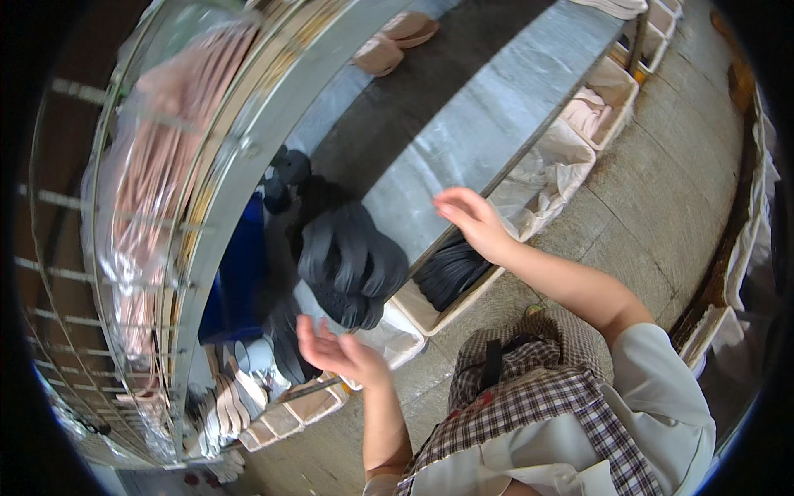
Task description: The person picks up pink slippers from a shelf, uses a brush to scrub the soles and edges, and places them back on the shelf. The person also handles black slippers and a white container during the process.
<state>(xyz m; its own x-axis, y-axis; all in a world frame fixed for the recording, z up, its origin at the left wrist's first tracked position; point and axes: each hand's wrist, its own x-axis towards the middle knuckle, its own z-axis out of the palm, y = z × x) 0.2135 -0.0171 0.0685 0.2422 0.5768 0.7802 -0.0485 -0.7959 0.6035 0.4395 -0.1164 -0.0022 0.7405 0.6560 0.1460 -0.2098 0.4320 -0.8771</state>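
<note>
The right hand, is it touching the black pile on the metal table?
Apart. The head view shows a strip of metal table between the right hand and the black pile.

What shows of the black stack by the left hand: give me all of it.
The black stack is several matte pieces with rounded, curved bands, bunched in layers with dark gaps between. They look like rubber or foam; blur hides finer detail. It lies at the near edge of the metal table. The left hand is open close by; whether it touches the stack cannot be told.
</note>
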